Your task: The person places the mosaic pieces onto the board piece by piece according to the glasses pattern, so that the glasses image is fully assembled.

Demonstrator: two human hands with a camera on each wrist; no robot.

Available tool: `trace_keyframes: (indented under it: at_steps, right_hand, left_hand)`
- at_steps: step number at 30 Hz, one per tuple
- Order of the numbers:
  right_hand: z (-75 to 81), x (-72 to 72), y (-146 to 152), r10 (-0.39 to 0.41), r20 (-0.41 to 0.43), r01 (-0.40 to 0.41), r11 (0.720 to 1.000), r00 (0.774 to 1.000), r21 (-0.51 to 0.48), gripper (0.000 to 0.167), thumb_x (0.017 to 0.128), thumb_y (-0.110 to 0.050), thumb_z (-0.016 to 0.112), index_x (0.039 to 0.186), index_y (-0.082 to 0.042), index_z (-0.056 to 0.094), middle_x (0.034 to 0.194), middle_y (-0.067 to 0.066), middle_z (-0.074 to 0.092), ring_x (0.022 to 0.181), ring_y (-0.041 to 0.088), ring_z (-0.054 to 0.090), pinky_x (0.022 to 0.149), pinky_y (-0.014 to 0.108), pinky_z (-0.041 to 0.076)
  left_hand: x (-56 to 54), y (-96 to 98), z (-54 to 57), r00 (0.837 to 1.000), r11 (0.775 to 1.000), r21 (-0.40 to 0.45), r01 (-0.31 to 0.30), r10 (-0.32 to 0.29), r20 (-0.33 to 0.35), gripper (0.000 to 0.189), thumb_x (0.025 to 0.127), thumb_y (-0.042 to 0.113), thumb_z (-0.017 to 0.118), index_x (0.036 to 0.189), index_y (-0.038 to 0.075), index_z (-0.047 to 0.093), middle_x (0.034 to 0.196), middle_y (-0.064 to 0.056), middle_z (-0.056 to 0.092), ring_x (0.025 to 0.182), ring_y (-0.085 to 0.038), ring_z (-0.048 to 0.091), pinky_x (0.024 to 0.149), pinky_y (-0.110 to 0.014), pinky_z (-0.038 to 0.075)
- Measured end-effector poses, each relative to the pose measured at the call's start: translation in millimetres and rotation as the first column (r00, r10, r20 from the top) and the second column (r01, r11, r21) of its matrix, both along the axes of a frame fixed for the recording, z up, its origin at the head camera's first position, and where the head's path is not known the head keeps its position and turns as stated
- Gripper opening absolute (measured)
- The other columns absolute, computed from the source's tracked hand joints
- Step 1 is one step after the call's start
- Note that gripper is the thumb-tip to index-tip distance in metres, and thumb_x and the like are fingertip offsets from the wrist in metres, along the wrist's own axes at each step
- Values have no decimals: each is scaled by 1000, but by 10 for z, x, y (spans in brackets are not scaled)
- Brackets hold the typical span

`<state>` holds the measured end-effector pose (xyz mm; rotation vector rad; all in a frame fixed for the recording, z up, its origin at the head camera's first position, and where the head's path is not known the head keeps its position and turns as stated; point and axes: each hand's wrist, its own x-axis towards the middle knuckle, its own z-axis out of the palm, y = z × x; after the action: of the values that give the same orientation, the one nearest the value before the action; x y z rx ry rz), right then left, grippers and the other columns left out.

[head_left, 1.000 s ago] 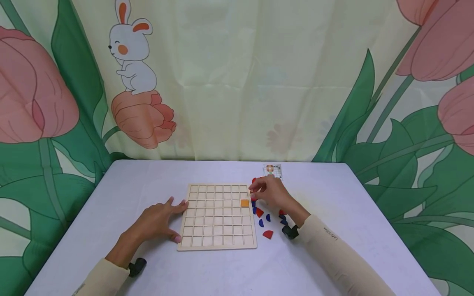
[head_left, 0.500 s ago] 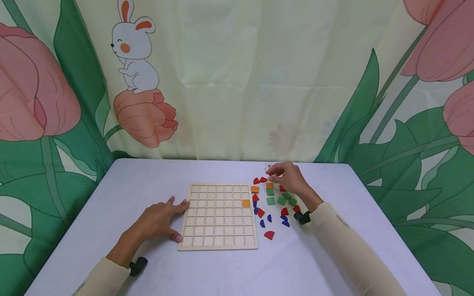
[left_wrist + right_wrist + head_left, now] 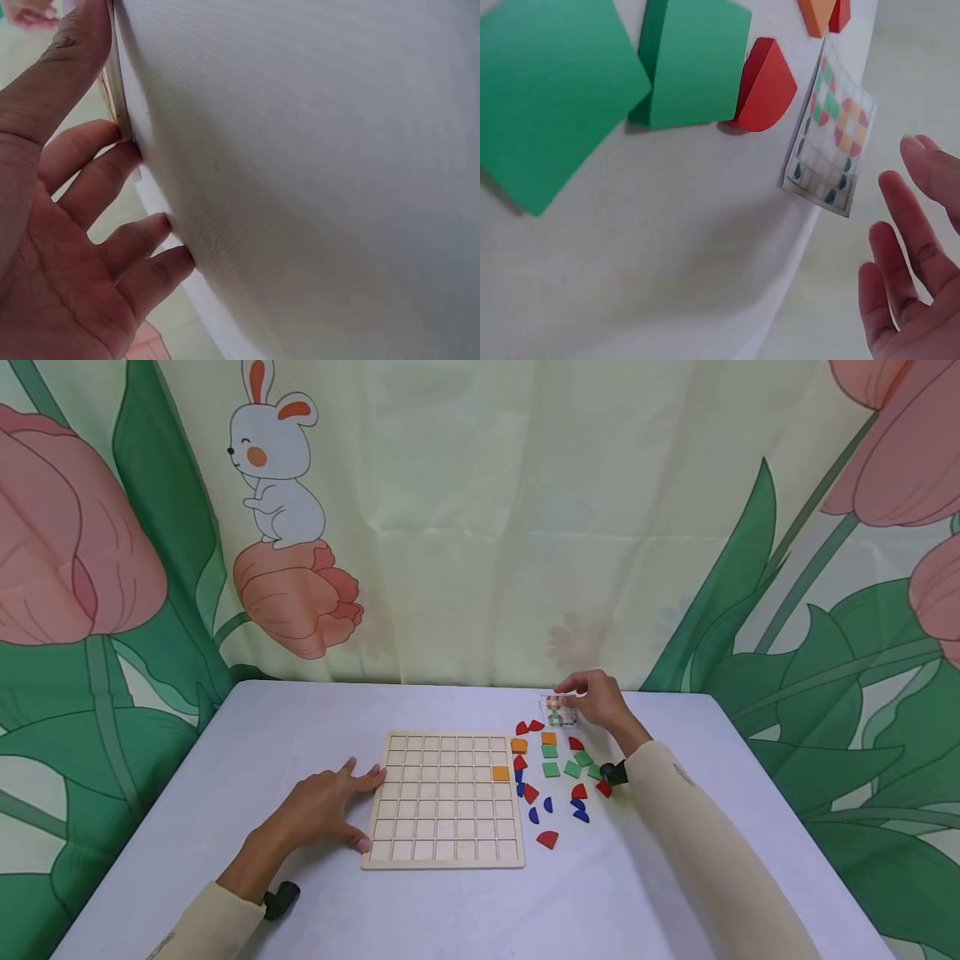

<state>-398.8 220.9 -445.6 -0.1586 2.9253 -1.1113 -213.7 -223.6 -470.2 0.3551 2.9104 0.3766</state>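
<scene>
A wooden grid board (image 3: 442,865) lies mid-table, with an orange square tile (image 3: 500,774) in a right-hand cell of its second row. My left hand (image 3: 321,807) has its fingers spread along the board's left edge, the thumb at the near corner. In the left wrist view those fingers (image 3: 101,184) reach the board's side and the tabletop. At the back right, my right hand (image 3: 600,700) hovers beside a small printed pattern card (image 3: 558,717). The right wrist view shows loosely bent fingers holding nothing, apart from the card, which bears a flower-like grid picture.
Right of the board lie several green squares (image 3: 551,770), red quarter-round pieces (image 3: 547,840) and blue half-round pieces (image 3: 581,817). One orange square (image 3: 519,746) sits close against the board's right edge, another orange square (image 3: 549,738) farther right. A printed curtain (image 3: 465,568) hangs behind the table.
My right hand has moved from the board's upper right edge back and right to the card, uncovering the loose pieces. My left hand stays at the board's left edge.
</scene>
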Motion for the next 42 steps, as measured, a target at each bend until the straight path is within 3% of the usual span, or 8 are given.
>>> trace_keyframes:
  at_steps: [7, 13, 26, 35, 39, 42]
  right_hand:
    - [-92, -123, 58, -27, 82, 26, 999, 996, 20, 17, 102, -7, 70, 114, -13, 81, 133, 14, 68, 128, 34, 51, 112, 52, 51]
    - [-147, -126, 104, -38, 114, 37, 999, 993, 15, 17, 103, -6, 68, 112, -12, 80, 127, 14, 68, 121, 32, 54, 103, 44, 56]
    - [-147, 18, 270, -144, 83, 146, 989, 986, -17, 15, 101, -11, 73, 114, -8, 80, 124, 18, 70, 115, 33, 60, 93, 37, 57]
    - [-140, 130, 234, -229, 195, 242, 969, 954, -45, 19, 97, -16, 79, 112, -4, 79, 115, 20, 76, 86, 25, 73, 71, 23, 59]
    - [-137, 183, 241, -222, 223, 239, 969, 949, -54, 23, 98, -17, 79, 115, -2, 78, 115, 22, 77, 77, 22, 74, 69, 23, 59]
    - [-126, 227, 248, -213, 222, 227, 973, 952, -37, 24, 98, -19, 78, 117, -4, 79, 120, 21, 76, 79, 23, 73, 72, 24, 59]
  left_hand:
    - [2, 11, -30, 1000, 1000, 6, 17, -16, -17, 118, 55, 52, 102, 159, 23, 52, 159, -40, 43, 129, -58, 61, 100, -67, 53]
    - [-14, 17, -63, 999, 999, 20, 31, -31, -25, 118, 54, 51, 102, 158, 22, 53, 157, -40, 44, 128, -58, 62, 100, -66, 53]
    - [-19, -1, -30, 999, 999, 3, 42, -42, -33, 119, 55, 53, 101, 158, 23, 52, 158, -40, 45, 127, -56, 63, 97, -64, 55]
    - [-14, 9, -5, 1000, 1000, 0, 6, -6, -3, 119, 55, 52, 102, 159, 25, 50, 160, -39, 43, 130, -57, 60, 101, -67, 52]
    - [-10, 1, -8, 1000, 1000, -5, -4, 4, 4, 119, 56, 52, 102, 160, 26, 49, 161, -38, 42, 131, -57, 60, 102, -66, 52]
    - [-10, -11, -20, 1000, 1000, -7, -4, 4, 4, 120, 56, 53, 101, 160, 26, 49, 161, -38, 42, 131, -57, 59, 103, -66, 52]
